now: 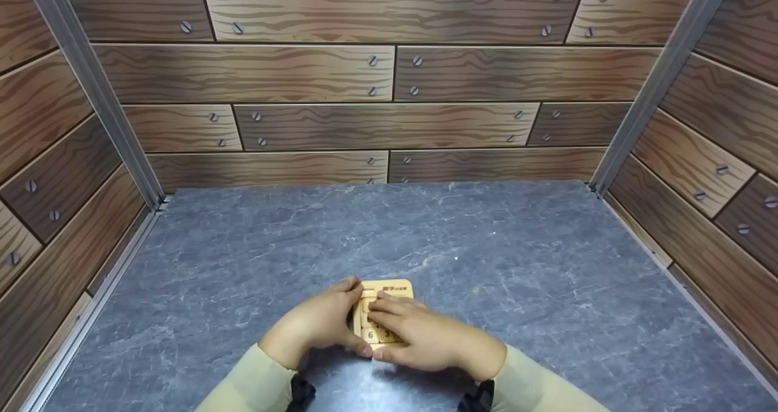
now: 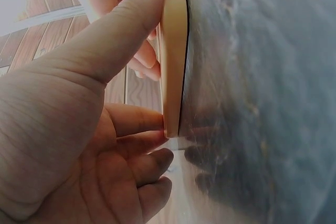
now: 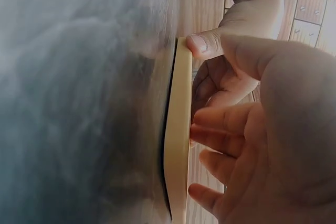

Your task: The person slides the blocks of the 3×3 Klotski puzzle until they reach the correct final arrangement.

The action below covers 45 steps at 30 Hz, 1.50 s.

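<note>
A wooden number sliding puzzle (image 1: 398,285) lies on the dark tabletop, its far edge printed with lettering. Number tiles (image 1: 371,335) reading 6 and 3 show near its close edge; the right hand covers most others. My left hand (image 1: 324,318) holds the puzzle along its left side, thumb at the near corner and fingertips at the far one. Over the tiles reaches my right hand (image 1: 422,338), its fingertips touching the top and its thumb resting on the near edge. Both wrist views show the pale wooden side of the puzzle (image 2: 175,51) down at the table surface.
The blue-grey marbled tabletop (image 1: 389,230) spreads around the puzzle. Wood-plank-patterned walls (image 1: 340,75) stand at the back and both sides, with metal corner posts (image 1: 100,90) at left and right. Dark bands (image 1: 301,392) sit at the wrists below light sleeves.
</note>
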Motion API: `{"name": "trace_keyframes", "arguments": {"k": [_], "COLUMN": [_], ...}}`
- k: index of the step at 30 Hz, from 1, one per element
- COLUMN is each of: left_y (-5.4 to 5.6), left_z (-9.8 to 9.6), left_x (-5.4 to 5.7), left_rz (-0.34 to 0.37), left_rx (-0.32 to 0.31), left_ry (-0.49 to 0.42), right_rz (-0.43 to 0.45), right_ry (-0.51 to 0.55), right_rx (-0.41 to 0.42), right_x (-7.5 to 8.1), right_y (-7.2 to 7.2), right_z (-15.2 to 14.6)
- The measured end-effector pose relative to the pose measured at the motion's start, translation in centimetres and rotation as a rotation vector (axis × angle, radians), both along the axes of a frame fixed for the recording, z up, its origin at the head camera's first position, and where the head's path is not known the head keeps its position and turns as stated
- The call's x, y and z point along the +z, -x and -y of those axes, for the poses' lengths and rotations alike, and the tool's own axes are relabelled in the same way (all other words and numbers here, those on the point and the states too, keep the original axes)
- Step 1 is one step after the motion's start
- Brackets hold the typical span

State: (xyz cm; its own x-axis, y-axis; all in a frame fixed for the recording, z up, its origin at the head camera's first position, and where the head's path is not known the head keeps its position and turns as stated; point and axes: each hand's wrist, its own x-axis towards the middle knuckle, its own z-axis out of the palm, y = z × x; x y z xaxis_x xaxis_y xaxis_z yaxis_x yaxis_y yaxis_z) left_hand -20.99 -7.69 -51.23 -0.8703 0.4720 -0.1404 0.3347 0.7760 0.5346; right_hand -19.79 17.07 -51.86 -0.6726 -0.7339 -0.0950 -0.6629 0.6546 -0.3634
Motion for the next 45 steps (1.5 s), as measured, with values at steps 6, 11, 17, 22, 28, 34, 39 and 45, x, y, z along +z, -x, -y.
{"name": "trace_keyframes", "arguments": {"k": [6,11,17,22,28,34,39,45], "left_y": [0.0,-0.1,0.0,0.0,0.0,0.1,0.2,0.2], "left_z": [0.1,0.1,0.1,0.0,-0.1,-0.1,-0.1,0.1], "left_x": [0.0,0.0,-0.1,-0.1,-0.1,-0.1,-0.2,-0.2], "left_rz": [-0.003,0.013,0.042,0.055,0.04,0.021,0.015,0.014], "left_rx": [0.001,0.005,0.019,0.023,0.022,0.015,0.013,0.011], "left_ry": [-0.005,-0.011,-0.003,0.009,0.016,0.029,0.03,0.021], "right_rz": [0.032,-0.012,-0.081,-0.12,-0.14,-0.119,-0.096,-0.097], "right_ry": [-0.011,-0.027,-0.097,-0.126,-0.125,-0.125,-0.131,-0.139], "right_rx": [0.027,-0.001,-0.147,-0.176,-0.153,-0.107,-0.082,-0.041], "right_x": [-0.1,0.1,1.2,1.8,1.9,1.3,1.0,0.8], "right_y": [-0.1,0.0,0.1,0.5,0.7,0.6,0.5,0.6], "right_z": [-0.1,-0.2,-0.8,-1.5,-1.6,-1.3,-1.2,-1.1]}}
